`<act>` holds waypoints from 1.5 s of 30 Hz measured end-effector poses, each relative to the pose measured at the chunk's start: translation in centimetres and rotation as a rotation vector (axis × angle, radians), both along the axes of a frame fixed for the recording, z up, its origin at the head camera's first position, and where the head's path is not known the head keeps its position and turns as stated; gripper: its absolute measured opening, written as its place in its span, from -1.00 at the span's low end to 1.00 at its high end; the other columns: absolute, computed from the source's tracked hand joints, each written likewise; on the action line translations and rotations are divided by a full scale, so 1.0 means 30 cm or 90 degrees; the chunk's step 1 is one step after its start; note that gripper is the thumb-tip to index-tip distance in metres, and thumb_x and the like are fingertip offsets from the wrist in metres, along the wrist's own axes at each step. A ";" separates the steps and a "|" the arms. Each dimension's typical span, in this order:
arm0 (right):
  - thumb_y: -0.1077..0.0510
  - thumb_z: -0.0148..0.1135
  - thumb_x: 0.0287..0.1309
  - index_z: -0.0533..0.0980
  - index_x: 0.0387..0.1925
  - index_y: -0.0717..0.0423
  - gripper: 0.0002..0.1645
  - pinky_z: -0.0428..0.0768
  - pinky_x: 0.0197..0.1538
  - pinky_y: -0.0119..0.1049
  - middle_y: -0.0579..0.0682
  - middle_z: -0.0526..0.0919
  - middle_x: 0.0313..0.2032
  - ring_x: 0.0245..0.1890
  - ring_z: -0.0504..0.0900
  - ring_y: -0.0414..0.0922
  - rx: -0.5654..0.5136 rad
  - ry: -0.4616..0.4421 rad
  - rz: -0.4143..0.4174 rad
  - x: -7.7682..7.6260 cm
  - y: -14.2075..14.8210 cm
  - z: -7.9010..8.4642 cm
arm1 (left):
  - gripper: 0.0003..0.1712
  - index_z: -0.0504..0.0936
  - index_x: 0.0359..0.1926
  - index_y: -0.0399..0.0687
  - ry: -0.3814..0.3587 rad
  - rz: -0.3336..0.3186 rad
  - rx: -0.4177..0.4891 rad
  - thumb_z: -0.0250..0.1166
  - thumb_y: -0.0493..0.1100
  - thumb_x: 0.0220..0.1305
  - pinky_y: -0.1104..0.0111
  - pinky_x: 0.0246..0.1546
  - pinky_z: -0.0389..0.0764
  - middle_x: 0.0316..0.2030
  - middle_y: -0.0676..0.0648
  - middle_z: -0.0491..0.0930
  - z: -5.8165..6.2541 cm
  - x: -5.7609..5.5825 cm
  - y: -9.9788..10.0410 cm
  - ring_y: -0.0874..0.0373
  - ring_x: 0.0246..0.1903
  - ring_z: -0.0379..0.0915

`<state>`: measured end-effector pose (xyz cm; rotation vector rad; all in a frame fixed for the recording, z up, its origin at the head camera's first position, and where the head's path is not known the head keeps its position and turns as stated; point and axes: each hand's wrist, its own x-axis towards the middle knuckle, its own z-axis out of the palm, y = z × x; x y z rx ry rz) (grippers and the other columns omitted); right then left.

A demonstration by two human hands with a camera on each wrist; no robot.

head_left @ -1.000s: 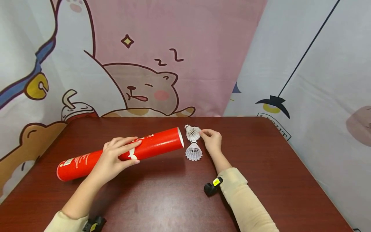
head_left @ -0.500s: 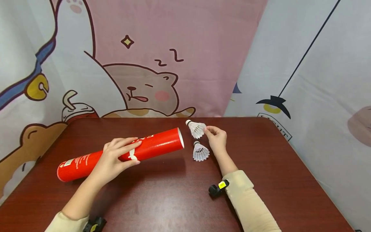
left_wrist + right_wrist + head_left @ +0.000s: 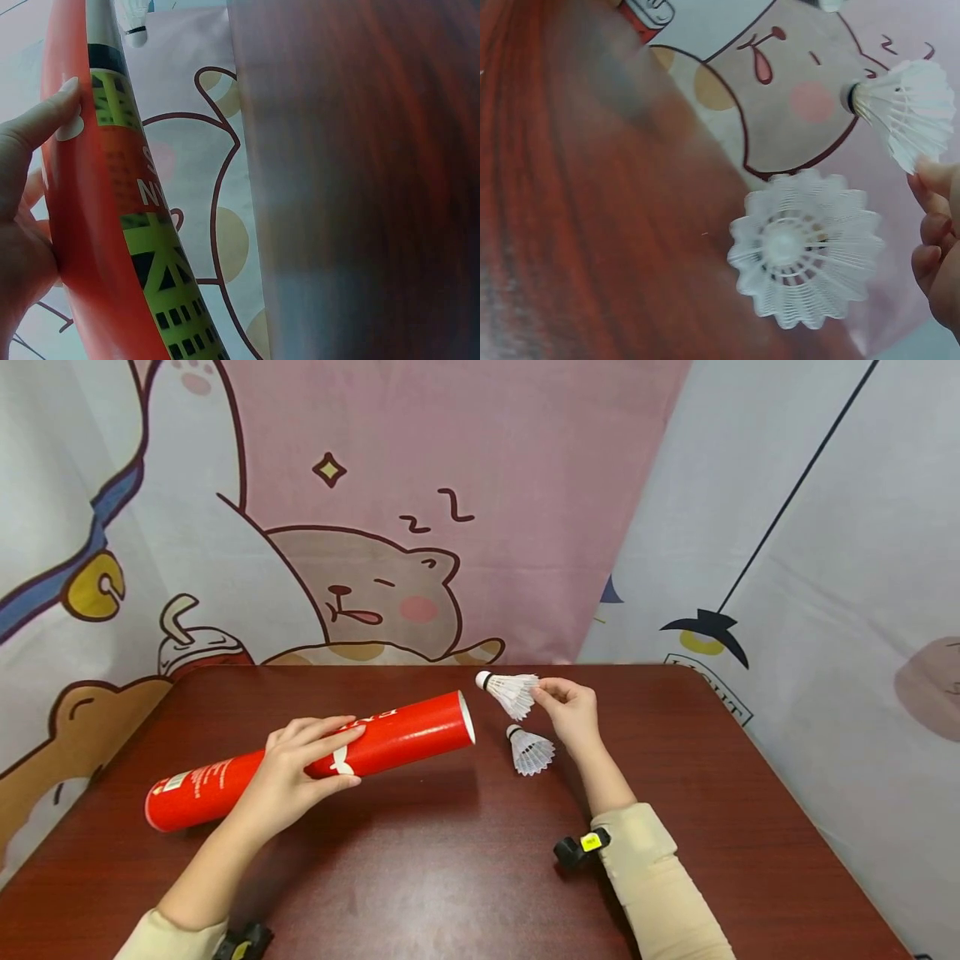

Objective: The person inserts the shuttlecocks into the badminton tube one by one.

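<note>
A long red shuttlecock tube [image 3: 397, 737] is tilted over the table, its pale-rimmed mouth raised at the right. My left hand [image 3: 296, 768] grips it around the middle; the left wrist view shows the thumb [image 3: 52, 112] lying along the tube's red side. My right hand [image 3: 573, 714] pinches the skirt edge of a white feather shuttlecock [image 3: 512, 692], whose cork points left, just beyond the tube's mouth. Below that is a second white shuttlecock [image 3: 531, 752] with a netted skirt, apart from the hand. Whether it touches the table cannot be told.
The dark red-brown table [image 3: 420, 877] reaches to a cartoon-printed cloth [image 3: 525, 510] behind it. Black wrist cameras [image 3: 581, 850] sit on both cuffs.
My right hand has moved to the right with the feather shuttlecock, turning its cork leftward. The netted shuttlecock has shifted right and come apart from it. The left hand and tube have stayed still.
</note>
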<state>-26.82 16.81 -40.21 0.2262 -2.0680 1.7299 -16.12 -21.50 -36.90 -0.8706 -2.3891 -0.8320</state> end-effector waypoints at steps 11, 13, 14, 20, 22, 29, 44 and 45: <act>0.47 0.28 0.03 0.61 -0.41 0.44 -0.96 0.47 -0.33 -0.46 -0.19 0.63 -0.53 -0.46 0.53 -0.32 0.016 -0.016 0.121 0.075 0.014 0.136 | -0.15 0.58 0.19 0.10 0.000 0.002 0.003 0.62 -0.21 -0.27 0.04 -0.07 0.13 0.15 -0.03 0.50 -0.001 0.002 -0.001 0.06 0.06 0.29; 0.49 0.27 0.04 0.58 -0.39 0.51 -0.94 0.47 -0.34 -0.47 -0.20 0.63 -0.53 -0.47 0.53 -0.33 0.030 -0.012 0.137 0.100 0.009 0.168 | -0.15 0.58 0.19 0.11 0.001 0.002 0.002 0.62 -0.21 -0.27 0.04 -0.07 0.13 0.15 -0.03 0.50 -0.001 0.001 -0.002 0.06 0.05 0.29; 0.50 0.26 0.04 0.57 -0.39 0.52 -0.93 0.47 -0.34 -0.47 -0.20 0.63 -0.53 -0.47 0.53 -0.34 0.036 -0.008 0.145 0.111 0.006 0.182 | -0.14 0.58 0.20 0.11 0.001 0.002 0.002 0.62 -0.21 -0.27 0.04 -0.07 0.13 0.15 -0.03 0.50 -0.001 0.001 -0.002 0.06 0.06 0.29; 0.54 0.24 0.00 0.58 -0.40 0.50 -0.94 0.46 -0.40 -0.48 -0.24 0.61 -0.55 -0.51 0.50 -0.35 0.065 0.007 0.170 0.140 0.000 0.219 | -0.13 0.57 0.20 0.12 0.003 0.000 0.002 0.62 -0.22 -0.28 0.04 -0.08 0.14 0.15 -0.02 0.49 0.001 0.001 -0.003 0.05 0.06 0.29; 0.54 0.24 0.00 0.59 -0.42 0.45 -0.93 0.45 -0.42 -0.48 -0.23 0.61 -0.54 -0.53 0.50 -0.35 0.075 0.013 0.179 0.145 -0.005 0.226 | -0.13 0.57 0.20 0.12 0.005 0.000 0.001 0.62 -0.22 -0.28 0.04 -0.07 0.13 0.15 -0.02 0.49 0.001 0.001 -0.003 0.05 0.06 0.29; 0.51 0.28 0.01 0.57 -0.43 0.50 -0.96 0.44 -0.44 -0.47 -0.10 0.62 -0.51 -0.55 0.47 -0.31 0.098 0.014 0.207 0.159 -0.031 0.241 | -0.14 0.57 0.20 0.12 0.008 -0.006 0.001 0.62 -0.19 -0.26 0.03 -0.07 0.14 0.15 -0.02 0.49 0.002 -0.001 -0.002 0.05 0.06 0.29; 0.51 0.30 -0.02 0.57 -0.45 0.51 -0.95 0.39 -0.50 -0.47 0.17 0.59 -0.56 -0.62 0.40 -0.31 0.136 0.014 0.223 0.189 -0.105 0.238 | -0.14 0.58 0.19 0.11 0.005 -0.012 0.006 0.62 -0.22 -0.27 0.02 -0.05 0.12 0.14 -0.06 0.50 0.002 0.001 0.003 0.06 0.06 0.29; 0.52 0.30 -0.03 0.57 -0.45 0.50 -0.96 0.38 -0.51 -0.47 0.17 0.58 -0.57 -0.63 0.40 -0.32 0.134 0.013 0.223 0.191 -0.111 0.238 | -0.15 0.58 0.19 0.11 0.005 -0.013 0.006 0.62 -0.23 -0.28 0.02 -0.05 0.12 0.14 -0.06 0.51 0.002 0.002 0.004 0.06 0.06 0.29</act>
